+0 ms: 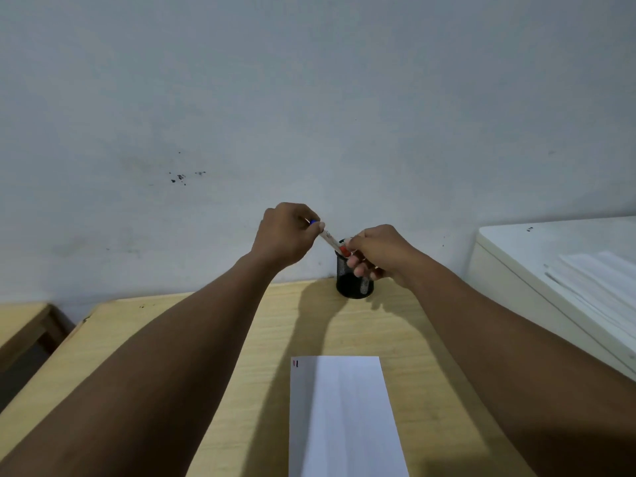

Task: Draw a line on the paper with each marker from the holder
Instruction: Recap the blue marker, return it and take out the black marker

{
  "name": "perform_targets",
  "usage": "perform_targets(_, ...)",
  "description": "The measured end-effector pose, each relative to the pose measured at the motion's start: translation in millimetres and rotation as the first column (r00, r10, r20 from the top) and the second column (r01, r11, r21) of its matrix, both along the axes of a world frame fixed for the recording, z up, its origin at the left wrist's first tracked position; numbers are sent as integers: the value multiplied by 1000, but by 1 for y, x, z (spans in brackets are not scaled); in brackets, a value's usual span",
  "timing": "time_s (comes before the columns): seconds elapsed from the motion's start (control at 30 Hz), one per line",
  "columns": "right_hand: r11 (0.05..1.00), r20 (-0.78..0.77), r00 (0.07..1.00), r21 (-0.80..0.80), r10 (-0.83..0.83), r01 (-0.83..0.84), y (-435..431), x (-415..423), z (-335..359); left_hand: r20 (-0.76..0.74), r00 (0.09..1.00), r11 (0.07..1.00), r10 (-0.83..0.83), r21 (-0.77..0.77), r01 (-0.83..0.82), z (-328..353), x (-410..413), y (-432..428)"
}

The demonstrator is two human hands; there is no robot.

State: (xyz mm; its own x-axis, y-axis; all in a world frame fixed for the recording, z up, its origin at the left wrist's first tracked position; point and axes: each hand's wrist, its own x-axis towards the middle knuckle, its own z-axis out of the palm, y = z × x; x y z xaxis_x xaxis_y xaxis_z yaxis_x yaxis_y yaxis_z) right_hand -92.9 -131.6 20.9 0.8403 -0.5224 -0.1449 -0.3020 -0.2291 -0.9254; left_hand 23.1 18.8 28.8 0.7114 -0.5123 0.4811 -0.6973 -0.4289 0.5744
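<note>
Both hands are raised just above the black mesh holder [354, 280]. The left hand [285, 235] is closed around one end of a white marker [330, 239], blue showing at its fingers; the right hand [378, 253] pinches the red end. Pulling straight along the barrel should work best. The paper [344, 418] lies well below, nearer the person.

- One white-barrelled marker [329, 237] with a blue end and a red end, held in the air.
- One black mesh cylindrical holder [354, 282].
- One white sheet of paper [344, 418], bearing two short drawn lines [295, 363].
- Two bare hands: left hand [285, 235], right hand [378, 253].
- One light wooden table [213, 339].
- One white cabinet [550, 270] with a stack of white sheets on top; their count is unclear.
</note>
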Motion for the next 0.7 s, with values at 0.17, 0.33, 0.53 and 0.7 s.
perform_targets(0.17,980,8,998,190,60,-61,44,1,3,-180,984,982,-3,-188,-31,8,-14,50)
perform_targets(0.33,863,40,999,503,35,-50,91,3,-6,-476,856,926,-202,-376,10,-5,-29,97)
perform_targets(0.53,762,203,973,646,-112,-47,127,7,-33,-631,739,894,-235,-439,-91,-48,-47,125)
perform_targets(0.7,823,348,927,562,-138,-88,117,-2,-38,-691,716,799,-97,-483,-358,-76,-41,151)
